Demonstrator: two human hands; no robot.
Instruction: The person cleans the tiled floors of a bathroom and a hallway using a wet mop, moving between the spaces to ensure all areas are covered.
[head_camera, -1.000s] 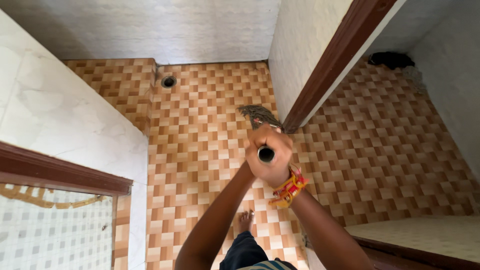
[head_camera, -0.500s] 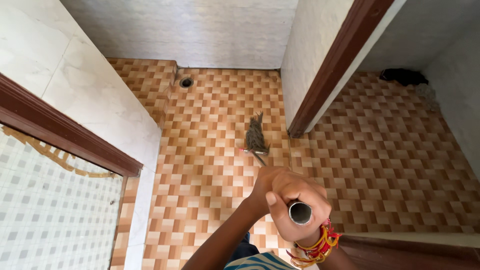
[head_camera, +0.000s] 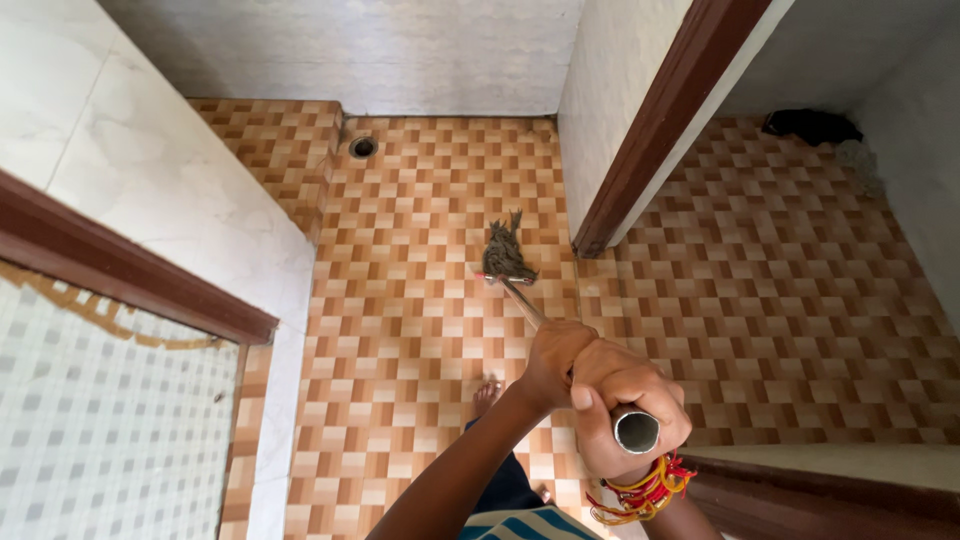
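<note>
- My right hand (head_camera: 630, 405) is wrapped tight around the top of the mop handle (head_camera: 585, 370), just under its open hollow end, which faces up at me.
- My left hand (head_camera: 553, 358) is closed on the same metal pole a little lower down, touching my right hand.
- Bunched red and yellow threads (head_camera: 645, 490) sit on my right wrist.
- From my hands the pole runs away and slightly left, down to the floor; that is its long axis.
- The mop head (head_camera: 505, 255), a dark grey-brown clump of strings, rests on the checkered orange-and-tan tiled floor (head_camera: 400, 330) ahead of my hands, its strands trailing away from me.
- A round floor drain (head_camera: 362, 147) sits further ahead and to the left of the mop head, near the back wall.
- A dark brown door frame (head_camera: 660, 125) stands just right of the mop head, with a white wall edge beside it.
- A dark cloth heap (head_camera: 812, 125) lies far ahead on my right, past the frame.
- A pale marble wall (head_camera: 150, 170) with a brown trim rises well left of my hands.
- My bare foot (head_camera: 487, 393) shows just left of my left forearm.
</note>
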